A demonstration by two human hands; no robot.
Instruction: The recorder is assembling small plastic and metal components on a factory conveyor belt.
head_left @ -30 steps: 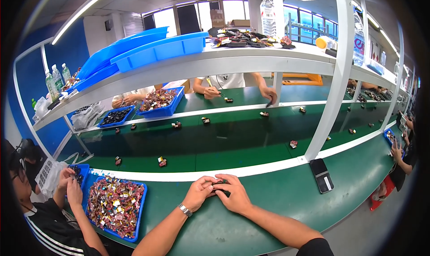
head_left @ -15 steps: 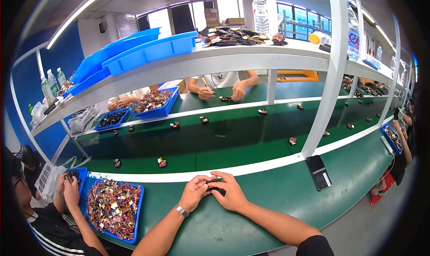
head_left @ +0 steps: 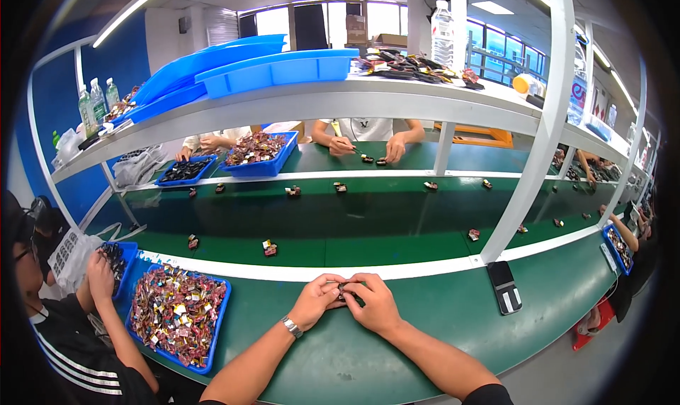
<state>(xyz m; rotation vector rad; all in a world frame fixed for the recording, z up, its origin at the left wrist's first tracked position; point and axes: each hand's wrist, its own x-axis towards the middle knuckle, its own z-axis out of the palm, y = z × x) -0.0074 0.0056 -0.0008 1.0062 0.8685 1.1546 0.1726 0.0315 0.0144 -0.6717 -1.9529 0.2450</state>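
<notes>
My left hand (head_left: 316, 303) and my right hand (head_left: 375, 306) meet above the green bench, close to its white far rail. Between their fingertips is a small dark part (head_left: 342, 292), mostly covered by the fingers, so its exact kind cannot be made out. Both hands are closed on it, thumbs and fingers pinching from either side. To the left of my left forearm stands a blue tray (head_left: 225, 313) heaped with small reddish circuit boards with wires and white and yellow bits.
Beyond the rail (head_left: 382, 270), a green conveyor (head_left: 340, 224) carries several small boards. A black phone-like case (head_left: 504, 287) lies right, near a white post (head_left: 531, 143). A co-worker's hand (head_left: 100, 276) is at a blue tray of black parts; another person's hands (head_left: 395, 148) work across the belt.
The view has shifted slightly. My hands stay together at the small dark part, with my right fingers curled in more. Across the belt, the person's hands have moved, and boards on the belt have changed position.
</notes>
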